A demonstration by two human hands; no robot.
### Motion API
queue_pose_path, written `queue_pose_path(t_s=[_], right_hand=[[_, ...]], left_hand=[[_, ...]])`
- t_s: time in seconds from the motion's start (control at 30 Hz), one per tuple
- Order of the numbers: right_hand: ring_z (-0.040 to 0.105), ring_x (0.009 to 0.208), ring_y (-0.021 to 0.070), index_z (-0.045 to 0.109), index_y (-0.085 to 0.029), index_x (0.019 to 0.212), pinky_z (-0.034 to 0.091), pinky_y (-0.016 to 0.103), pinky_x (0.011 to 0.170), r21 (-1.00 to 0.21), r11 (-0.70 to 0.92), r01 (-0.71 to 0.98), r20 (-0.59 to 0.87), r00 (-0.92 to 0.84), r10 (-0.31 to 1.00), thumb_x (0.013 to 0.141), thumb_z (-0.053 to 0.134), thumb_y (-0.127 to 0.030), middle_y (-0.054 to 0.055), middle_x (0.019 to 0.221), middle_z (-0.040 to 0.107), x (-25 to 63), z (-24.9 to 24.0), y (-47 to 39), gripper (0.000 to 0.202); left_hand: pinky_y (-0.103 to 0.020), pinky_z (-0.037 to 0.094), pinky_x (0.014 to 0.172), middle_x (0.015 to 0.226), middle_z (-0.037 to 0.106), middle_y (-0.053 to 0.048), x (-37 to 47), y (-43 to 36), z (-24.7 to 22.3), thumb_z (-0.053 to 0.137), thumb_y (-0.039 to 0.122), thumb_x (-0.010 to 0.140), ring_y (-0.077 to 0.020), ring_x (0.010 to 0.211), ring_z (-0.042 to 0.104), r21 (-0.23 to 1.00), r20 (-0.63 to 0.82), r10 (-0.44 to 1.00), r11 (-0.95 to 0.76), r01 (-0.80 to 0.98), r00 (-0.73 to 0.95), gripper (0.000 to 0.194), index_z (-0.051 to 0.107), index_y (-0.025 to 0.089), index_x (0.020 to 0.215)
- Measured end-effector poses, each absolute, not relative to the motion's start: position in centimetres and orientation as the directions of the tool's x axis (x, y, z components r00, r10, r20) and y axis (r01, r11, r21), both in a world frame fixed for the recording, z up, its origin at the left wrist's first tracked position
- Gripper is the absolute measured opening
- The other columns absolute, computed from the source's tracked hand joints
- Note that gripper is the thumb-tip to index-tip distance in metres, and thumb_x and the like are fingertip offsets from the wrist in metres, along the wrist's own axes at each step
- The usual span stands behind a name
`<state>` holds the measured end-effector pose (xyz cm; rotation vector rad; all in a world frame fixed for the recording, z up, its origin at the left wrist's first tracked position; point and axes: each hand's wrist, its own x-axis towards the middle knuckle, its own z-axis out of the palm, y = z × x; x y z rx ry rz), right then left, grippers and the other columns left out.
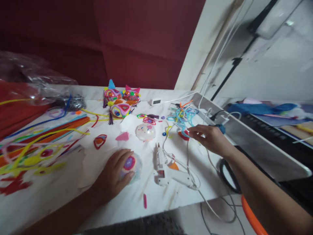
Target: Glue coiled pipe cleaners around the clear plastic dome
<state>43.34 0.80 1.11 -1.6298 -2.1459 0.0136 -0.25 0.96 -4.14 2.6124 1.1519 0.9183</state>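
Note:
My left hand (114,171) curves over a clear round piece with a pink and purple spiral (129,163), on the white table. My right hand (207,137) reaches to the right side, its fingertips pinched at a light-blue strand by a small red piece (183,135). Beyond those fingers lies a tangle of blue pipe cleaners (183,114). A white glue gun (162,169) rests between my hands, nozzle pointing away. Another clear round piece (145,132) with pink marks sits behind it.
Colourful decorated faces (121,109) stand at the back. Pipe cleaners (61,129) spread across the left, near a plastic bag (31,78). A small white display (156,102) is at the back. Cables (212,209) trail over the front right edge; a grey tray wall (259,143) borders the right.

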Motion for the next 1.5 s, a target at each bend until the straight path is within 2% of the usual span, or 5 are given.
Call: queue_pose_path(t_s=[0.37, 0.77, 1.03, 1.17, 1.5], right_hand=[[0.082, 0.128, 0.0286, 0.082, -0.027, 0.145, 0.073, 0.046, 0.107, -0.154, 0.044, 0.987, 0.227, -0.008, 0.974, 0.118, 0.084, -0.047, 0.010, 0.152, 0.080, 47.9, 1.0, 14.6, 0.033], [0.081, 0.131, 0.0299, 0.079, -0.025, 0.151, 0.072, 0.051, 0.111, -0.284, 0.048, 0.958, 0.179, 0.004, 0.984, 0.118, 0.084, -0.047, 0.013, 0.157, 0.078, 44.8, 0.4, 18.1, 0.040], [0.088, 0.101, 0.0211, 0.083, -0.013, 0.132, 0.076, 0.038, 0.089, -0.566, 0.007, 0.825, 0.422, 0.283, 0.861, 0.121, 0.082, -0.042, 0.011, 0.127, 0.089, 46.5, 11.2, 15.8, 0.030], [0.092, 0.087, 0.0263, 0.078, 0.000, 0.093, 0.053, 0.042, 0.067, -0.709, 0.115, 0.696, 0.486, 0.365, 0.794, 0.114, 0.070, -0.056, 0.030, 0.118, 0.091, 45.5, 13.6, 14.6, 0.060], [0.095, 0.089, 0.0280, 0.074, -0.003, 0.083, 0.064, 0.041, 0.077, -0.780, 0.183, 0.599, 0.276, 0.066, 0.959, 0.112, 0.081, -0.026, 0.027, 0.102, 0.092, 41.0, 12.5, 11.8, 0.038]], left_hand=[[-0.042, 0.053, 0.090, 0.123, 0.056, 0.008, -0.3, 1.8, -4.0, 0.053, 0.044, 0.065, -0.0292, 0.110, 0.058, 0.346, 0.557, 0.708, -0.674, 0.653, 0.435, 0.064, 0.032, 0.048, 0.125], [-0.041, 0.054, 0.089, 0.126, 0.054, 0.009, -0.3, 2.1, -4.1, 0.056, 0.042, 0.062, -0.0297, 0.112, 0.057, 0.353, 0.540, 0.723, -0.659, 0.664, 0.431, 0.066, 0.033, 0.048, 0.124], [-0.046, 0.044, 0.100, 0.134, 0.045, 0.001, -0.7, 1.7, -3.6, 0.053, 0.042, 0.070, -0.0301, 0.122, 0.046, 0.476, 0.479, 0.762, -0.642, 0.601, 0.435, 0.061, 0.032, 0.039, 0.128], [-0.046, 0.041, 0.100, 0.126, 0.051, -0.005, -0.9, 1.5, -1.5, 0.044, 0.033, 0.080, -0.0256, 0.119, 0.048, 0.482, 0.574, 0.728, -0.671, 0.564, 0.375, 0.042, 0.041, 0.028, 0.122], [-0.030, 0.049, 0.080, 0.123, 0.048, -0.004, 4.7, 4.5, 11.1, 0.042, 0.022, 0.083, -0.0083, 0.079, 0.065, 0.455, 0.663, 0.662, -0.727, 0.514, 0.349, 0.034, 0.047, 0.013, 0.116]])
